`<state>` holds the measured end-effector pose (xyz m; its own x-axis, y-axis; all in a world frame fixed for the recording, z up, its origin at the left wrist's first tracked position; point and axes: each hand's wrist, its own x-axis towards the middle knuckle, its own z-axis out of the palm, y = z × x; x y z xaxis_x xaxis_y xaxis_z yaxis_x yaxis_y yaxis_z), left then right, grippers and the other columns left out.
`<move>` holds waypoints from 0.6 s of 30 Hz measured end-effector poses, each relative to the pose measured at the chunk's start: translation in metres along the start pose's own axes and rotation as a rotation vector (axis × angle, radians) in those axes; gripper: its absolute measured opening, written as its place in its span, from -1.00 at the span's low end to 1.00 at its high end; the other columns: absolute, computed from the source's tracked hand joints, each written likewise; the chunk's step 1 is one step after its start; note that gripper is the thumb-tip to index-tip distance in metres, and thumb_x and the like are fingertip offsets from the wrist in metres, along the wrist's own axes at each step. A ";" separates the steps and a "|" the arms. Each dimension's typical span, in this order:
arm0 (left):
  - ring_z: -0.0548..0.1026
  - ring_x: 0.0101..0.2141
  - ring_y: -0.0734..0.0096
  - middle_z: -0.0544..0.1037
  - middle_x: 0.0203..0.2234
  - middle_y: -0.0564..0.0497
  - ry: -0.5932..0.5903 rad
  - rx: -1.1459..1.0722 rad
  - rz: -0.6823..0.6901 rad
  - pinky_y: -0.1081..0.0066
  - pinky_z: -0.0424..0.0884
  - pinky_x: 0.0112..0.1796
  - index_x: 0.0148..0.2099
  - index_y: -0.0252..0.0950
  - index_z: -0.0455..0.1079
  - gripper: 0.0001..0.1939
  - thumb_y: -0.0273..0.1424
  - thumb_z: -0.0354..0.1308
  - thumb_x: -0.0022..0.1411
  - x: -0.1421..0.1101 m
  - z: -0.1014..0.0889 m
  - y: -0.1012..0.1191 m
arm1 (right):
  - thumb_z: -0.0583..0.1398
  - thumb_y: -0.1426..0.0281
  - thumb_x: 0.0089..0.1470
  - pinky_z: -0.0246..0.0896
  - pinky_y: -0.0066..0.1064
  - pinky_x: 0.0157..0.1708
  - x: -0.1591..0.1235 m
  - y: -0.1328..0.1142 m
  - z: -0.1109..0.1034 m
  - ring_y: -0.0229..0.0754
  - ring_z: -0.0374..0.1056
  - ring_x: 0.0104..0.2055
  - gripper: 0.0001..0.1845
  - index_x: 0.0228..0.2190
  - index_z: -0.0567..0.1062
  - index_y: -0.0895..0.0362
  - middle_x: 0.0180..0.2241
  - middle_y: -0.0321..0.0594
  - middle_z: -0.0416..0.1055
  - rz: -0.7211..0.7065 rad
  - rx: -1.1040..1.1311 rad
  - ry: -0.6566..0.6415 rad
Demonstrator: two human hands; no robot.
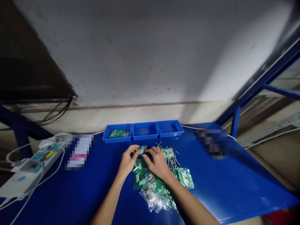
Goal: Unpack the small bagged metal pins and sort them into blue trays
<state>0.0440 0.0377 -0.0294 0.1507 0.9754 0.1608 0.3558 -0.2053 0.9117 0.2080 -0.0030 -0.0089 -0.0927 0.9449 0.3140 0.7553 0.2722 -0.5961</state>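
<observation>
Green packet (142, 150), just below the frame's centre, looks light, limp and slippery, best held by its edges; your left hand (128, 158) pinches it, your right hand (158, 162) curls beside it, grip unclear.

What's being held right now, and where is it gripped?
A small green packet, pinched at its left edge by the left hand's fingertips; the right hand's contact is unclear.

So both my bare forearms came up from the bottom, angling inward. My left hand (130, 156) and right hand (157, 161) sat close together, backs mostly up, fingers (134, 147) curled toward each other, thumbs tucked in, left one pinching.
</observation>
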 end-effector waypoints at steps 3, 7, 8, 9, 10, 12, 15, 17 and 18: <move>0.41 -0.33 0.40 0.45 -0.39 -0.01 -0.015 0.016 0.202 0.42 0.31 -0.26 -0.32 -0.28 0.41 -0.87 -0.40 0.04 0.20 -0.007 0.002 0.014 | 0.01 0.23 0.20 0.05 -0.34 -0.26 0.003 0.002 -0.002 -0.19 0.25 -0.34 -0.65 -0.45 0.47 0.14 -0.45 -0.23 0.39 0.095 0.177 0.053; 0.38 -0.27 0.37 0.44 -0.38 -0.01 -0.089 0.117 0.365 0.38 0.27 -0.19 -0.41 -0.25 0.44 -0.79 -0.51 0.02 0.20 -0.010 0.001 0.028 | 0.04 0.23 0.16 0.04 -0.45 -0.49 0.005 0.004 0.001 -0.29 0.17 -0.53 -0.68 -0.47 0.43 0.16 -0.56 -0.30 0.30 0.211 0.454 0.078; 0.37 -0.27 0.36 0.44 -0.37 -0.01 -0.102 0.136 0.378 0.37 0.27 -0.19 -0.42 -0.24 0.45 -0.78 -0.51 0.02 0.20 -0.011 0.001 0.030 | 0.05 0.24 0.15 0.02 -0.47 -0.53 0.005 0.003 0.002 -0.30 0.16 -0.55 -0.71 -0.45 0.42 0.16 -0.57 -0.32 0.28 0.226 0.513 0.086; 0.37 -0.26 0.35 0.45 -0.36 -0.01 -0.116 0.142 0.379 0.37 0.27 -0.19 -0.41 -0.24 0.45 -0.79 -0.50 0.02 0.19 -0.011 0.000 0.032 | 0.05 0.25 0.14 0.02 -0.48 -0.55 0.004 0.003 0.002 -0.30 0.15 -0.56 -0.74 -0.44 0.41 0.16 -0.57 -0.33 0.27 0.229 0.551 0.102; 0.38 -0.25 0.34 0.46 -0.35 -0.01 -0.127 0.131 0.365 0.37 0.27 -0.19 -0.38 -0.23 0.46 -0.82 -0.47 0.05 0.19 -0.011 0.000 0.032 | 0.06 0.27 0.13 0.03 -0.48 -0.56 0.004 0.003 0.002 -0.31 0.14 -0.57 -0.76 -0.43 0.39 0.16 -0.57 -0.34 0.26 0.216 0.558 0.129; 0.39 -0.25 0.33 0.48 -0.33 -0.02 -0.145 0.051 0.274 0.39 0.28 -0.22 -0.28 -0.24 0.46 -0.87 -0.38 0.09 0.18 -0.011 -0.001 0.030 | 0.06 0.34 0.12 0.08 -0.47 -0.51 0.002 0.002 0.001 -0.29 0.17 -0.53 -0.82 -0.42 0.39 0.15 -0.54 -0.32 0.27 0.125 0.492 0.192; 0.40 -0.42 0.41 0.47 -0.45 -0.02 -0.118 -0.171 0.025 0.47 0.27 -0.40 -0.30 -0.32 0.42 -0.68 -0.19 -0.01 0.24 -0.011 0.000 0.024 | 0.06 0.44 0.10 0.19 -0.38 -0.31 -0.002 0.002 0.000 -0.21 0.26 -0.34 -0.86 -0.36 0.42 0.13 -0.39 -0.21 0.34 -0.113 0.323 0.225; 0.33 -0.55 0.48 0.42 -0.58 0.03 -0.096 -0.272 -0.108 0.51 0.21 -0.51 -0.39 -0.35 0.38 -0.57 -0.11 -0.09 0.26 -0.011 0.001 0.020 | 0.05 0.49 0.09 0.20 -0.32 -0.22 -0.004 0.003 0.000 -0.15 0.27 -0.21 -0.82 -0.31 0.44 0.11 -0.29 -0.14 0.34 -0.215 0.242 0.209; 0.32 -0.57 0.49 0.39 -0.61 0.05 -0.084 -0.282 -0.136 0.51 0.20 -0.53 -0.39 -0.36 0.38 -0.57 -0.10 -0.07 0.25 -0.010 0.002 0.019 | 0.04 0.51 0.08 0.20 -0.31 -0.20 -0.005 0.003 0.000 -0.13 0.26 -0.18 -0.79 -0.29 0.44 0.11 -0.25 -0.11 0.32 -0.229 0.214 0.200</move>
<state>0.0509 0.0238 -0.0147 0.1992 0.9799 0.0095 0.1102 -0.0321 0.9934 0.2105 -0.0071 -0.0120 -0.0985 0.8067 0.5827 0.5754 0.5239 -0.6280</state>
